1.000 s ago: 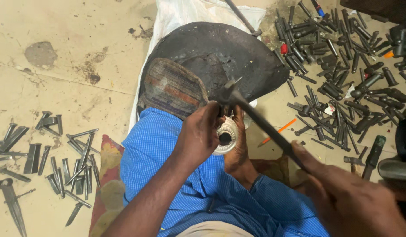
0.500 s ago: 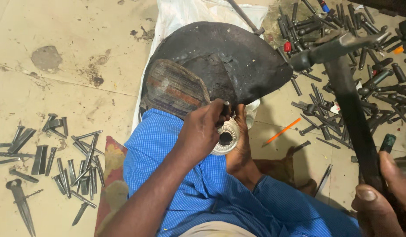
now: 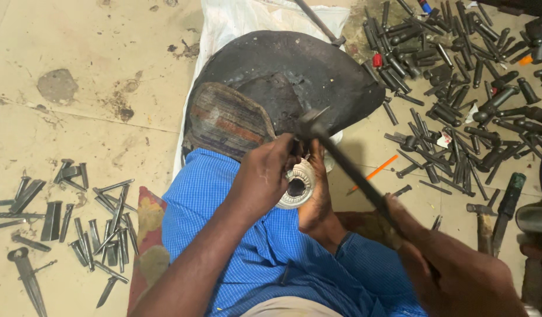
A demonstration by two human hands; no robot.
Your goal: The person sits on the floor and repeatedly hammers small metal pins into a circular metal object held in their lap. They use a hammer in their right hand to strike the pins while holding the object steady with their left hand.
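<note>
One small silver ring with a ribbed rim sits at the middle of the work, pinned against the person's foot just in front of a dark, domed metal block. The left hand is closed around a short punch whose tip is hidden behind the fingers, pressed onto the ring. The right hand grips the handle of a hammer, its head right above the punch. A good blow here wants the punch held upright and steady, fingers low and clear of the head. Loose chisels lie on the floor to the left, dark punches heaped to the right.
</note>
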